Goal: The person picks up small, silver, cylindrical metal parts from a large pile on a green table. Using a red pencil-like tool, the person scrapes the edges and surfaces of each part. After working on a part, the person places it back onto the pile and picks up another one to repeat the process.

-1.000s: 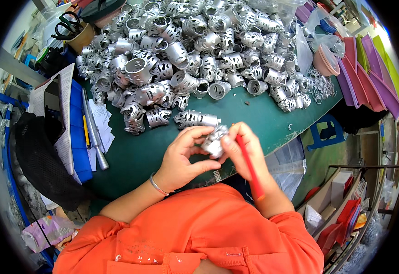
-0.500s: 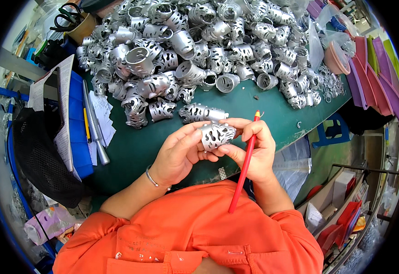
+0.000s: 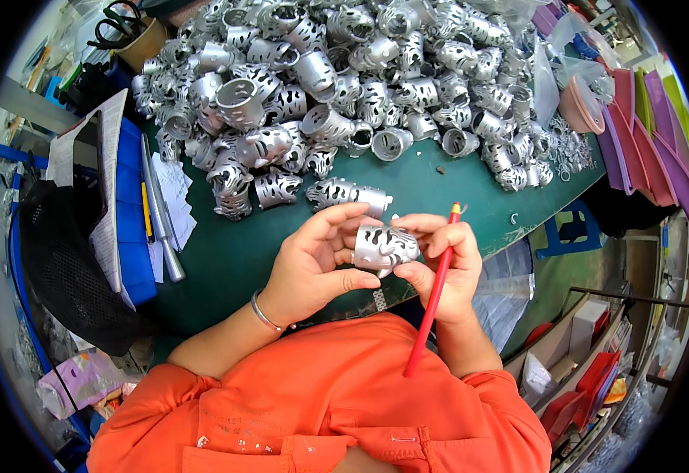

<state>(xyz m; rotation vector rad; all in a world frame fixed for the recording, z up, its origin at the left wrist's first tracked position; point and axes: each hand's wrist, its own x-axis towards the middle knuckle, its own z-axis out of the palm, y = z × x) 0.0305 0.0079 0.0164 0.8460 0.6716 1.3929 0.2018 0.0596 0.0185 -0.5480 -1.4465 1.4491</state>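
Observation:
In front of my chest is a silver metal sleeve [image 3: 384, 251], a short perforated cylinder with irregular cut-outs and a narrowed, shaped right end. My right hand [image 3: 448, 272] pinches that end between thumb and fingers. The same hand also carries a red pencil [image 3: 437, 296], slanting down towards my orange shirt. At the sleeve's left rim, my left hand [image 3: 313, 260] is open, its thumb and index finger spread apart. Its other fingers reach behind the rim, so their contact is partly hidden. Just beyond my hands lies another silver sleeve [image 3: 348, 195] on the green table [image 3: 226, 252].
A large heap of similar sleeves [image 3: 321, 79] covers the far table. To the left are a blue tray [image 3: 135, 229], papers [image 3: 175, 197], a metal rod-like tool [image 3: 173, 260] and a black mesh bag [image 3: 68, 268]. Coloured folders [image 3: 636, 134] and a blue stool [image 3: 571, 230] are right.
The sleeve has turned in my fingers and shifted slightly right and nearer. My left thumb has come off its surface and dropped below it. The pencil has moved a little right with my right hand.

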